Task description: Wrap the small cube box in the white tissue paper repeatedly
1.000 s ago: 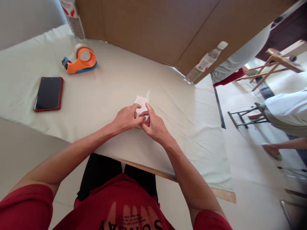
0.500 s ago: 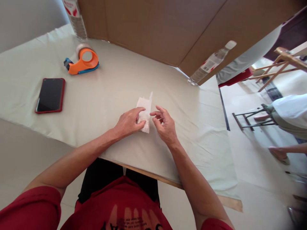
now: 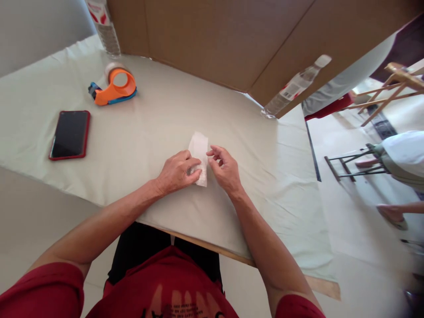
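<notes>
A small white piece of tissue-like material [image 3: 200, 148] lies on the cloth-covered table near the front edge, its lower part bumpy. My left hand [image 3: 179, 171] rests at its left side, with thumb and index finger apart over the lower part; the other fingers are curled and partly hidden. Just beyond the right edge of the white piece is my right hand [image 3: 225, 168], its fingers bent and apart, with nothing visible in them.
A phone in a red case [image 3: 70, 134] and an orange tape dispenser [image 3: 115, 90] lie at the left. Cardboard panels [image 3: 205, 39] stand at the back, beside two plastic bottles [image 3: 107, 35], [image 3: 294, 88]. A seated person [image 3: 404, 154] is at the right.
The thin strip sticking up at the top of the white piece no longer shows, and its top edge looks rounded. My left fingers have drawn slightly down, and my right hand has shifted slightly left.
</notes>
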`<state>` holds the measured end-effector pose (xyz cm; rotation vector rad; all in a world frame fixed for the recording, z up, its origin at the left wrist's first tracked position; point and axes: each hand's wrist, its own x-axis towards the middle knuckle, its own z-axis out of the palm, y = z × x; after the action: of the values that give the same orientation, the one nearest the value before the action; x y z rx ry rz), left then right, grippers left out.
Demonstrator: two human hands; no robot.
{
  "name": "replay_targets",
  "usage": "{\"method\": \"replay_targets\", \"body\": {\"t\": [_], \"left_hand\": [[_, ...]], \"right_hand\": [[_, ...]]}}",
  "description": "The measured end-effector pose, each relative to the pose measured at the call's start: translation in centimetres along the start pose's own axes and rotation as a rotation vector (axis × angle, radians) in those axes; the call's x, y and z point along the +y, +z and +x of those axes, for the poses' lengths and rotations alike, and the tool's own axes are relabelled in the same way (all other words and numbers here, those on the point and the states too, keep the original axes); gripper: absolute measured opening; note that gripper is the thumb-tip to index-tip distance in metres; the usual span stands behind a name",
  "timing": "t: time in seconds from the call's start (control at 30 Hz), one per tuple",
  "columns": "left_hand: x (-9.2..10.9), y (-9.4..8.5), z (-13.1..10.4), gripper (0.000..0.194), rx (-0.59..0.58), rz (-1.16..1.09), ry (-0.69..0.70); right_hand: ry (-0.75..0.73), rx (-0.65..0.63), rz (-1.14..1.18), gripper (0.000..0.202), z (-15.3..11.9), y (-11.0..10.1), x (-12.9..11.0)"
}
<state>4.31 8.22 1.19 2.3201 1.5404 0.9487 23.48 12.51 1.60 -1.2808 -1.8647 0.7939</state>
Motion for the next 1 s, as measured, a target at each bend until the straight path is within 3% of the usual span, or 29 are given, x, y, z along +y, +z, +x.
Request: {"method": "replay_targets", "body": {"t": [0.1, 0.27, 0.63, 0.8, 1.0], "left_hand": [[0.0, 0.0, 0.0, 0.025, -0.009, -0.016, -0.007], [0.1, 0.0, 0.0, 0.023, 0.006, -0.026, -0.006], [0.1, -0.1, 0.1, 0.020, -0.007, -0.061, 0.002], [0.0, -0.2, 0.2, 0.017, -0.018, -0.097, 0.001], [-0.1, -0.4, 0.3, 0.016, -0.017, -0.115, -0.009]], "right_hand": [[0.172, 0.032, 0.068, 0.044, 1.1, -0.3, 0.5], [0.385, -0.098, 0.206, 0.051, 3.6, 0.3, 0.9], [0.273, -0.259, 0.211, 0.024, 6.4, 1.7, 0.5], [0.200, -0.169, 0.274, 0.021, 5.8, 2.3, 0.4], [0.192, -0.042, 0.571, 0.024, 4.7, 4.0, 0.5]]}}
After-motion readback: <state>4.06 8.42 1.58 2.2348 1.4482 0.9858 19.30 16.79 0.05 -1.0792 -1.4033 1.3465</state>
